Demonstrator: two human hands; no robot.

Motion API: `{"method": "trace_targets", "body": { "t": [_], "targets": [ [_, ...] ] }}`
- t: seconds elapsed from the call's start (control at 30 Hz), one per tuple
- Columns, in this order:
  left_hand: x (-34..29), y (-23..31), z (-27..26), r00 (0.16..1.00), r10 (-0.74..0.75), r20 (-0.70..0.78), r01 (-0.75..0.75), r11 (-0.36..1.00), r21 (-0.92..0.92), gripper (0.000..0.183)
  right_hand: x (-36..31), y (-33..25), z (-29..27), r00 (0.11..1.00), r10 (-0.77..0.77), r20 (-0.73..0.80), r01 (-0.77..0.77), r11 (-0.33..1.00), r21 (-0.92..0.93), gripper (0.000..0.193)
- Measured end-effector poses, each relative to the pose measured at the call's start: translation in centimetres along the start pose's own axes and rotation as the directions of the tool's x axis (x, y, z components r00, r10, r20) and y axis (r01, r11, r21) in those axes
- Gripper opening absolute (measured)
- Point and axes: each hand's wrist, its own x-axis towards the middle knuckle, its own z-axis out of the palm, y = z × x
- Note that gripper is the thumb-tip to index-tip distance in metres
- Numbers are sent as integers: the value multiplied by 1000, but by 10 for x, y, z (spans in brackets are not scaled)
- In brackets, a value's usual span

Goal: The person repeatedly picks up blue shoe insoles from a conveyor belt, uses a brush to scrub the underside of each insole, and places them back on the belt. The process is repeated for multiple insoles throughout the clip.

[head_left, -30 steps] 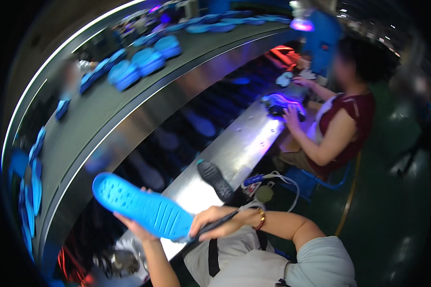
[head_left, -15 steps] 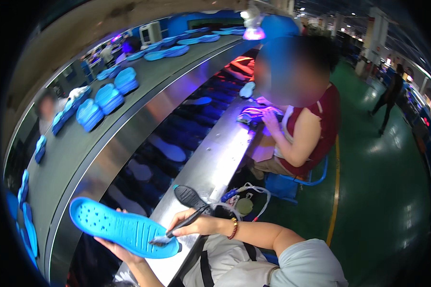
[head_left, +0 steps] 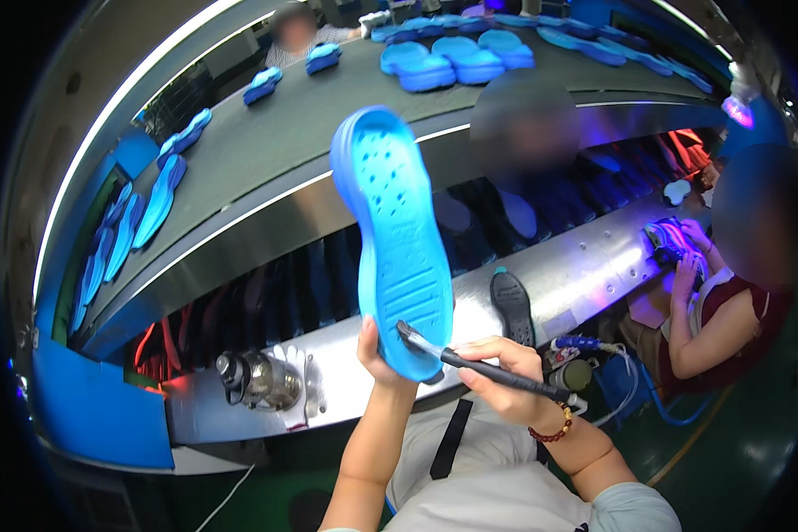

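Left hand (head_left: 383, 358) curled round near end of blue sole (head_left: 403, 257), thumb along its edge, fingers behind mostly hidden. Right hand (head_left: 516, 397) pinched closed on brush (head_left: 528, 383), bristles apparently touching the sole's ribbed end. Sole held up over bench (head_left: 337, 381)

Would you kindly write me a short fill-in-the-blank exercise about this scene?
1. The left hand holds a shoe sole coloured ____.
2. The right hand holds a brush with a mostly ____ handle.
3. The beaded bracelet is on the ____ wrist.
4. On the metal bench, the bottle is to the ____ of the dark sole.

Missing words: blue; black; right; left.
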Motion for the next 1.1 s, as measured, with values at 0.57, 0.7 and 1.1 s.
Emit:
{"method": "trace_targets", "body": {
  "t": [0.57,0.7,1.1],
  "targets": [
    [21,12,-13,993,-107,45,112,987,-119,82,17,12,-10,974,-111,197,138,982,-127,23],
    [22,16,-17,989,-131,68,140,979,-147,75,30,4,-23,960,-85,266,83,996,19,19],
    [28,33,-29,943,-330,-48,303,910,-284,68,27,-4,-13,742,-313,593,476,869,-137,23]
  ]
}}
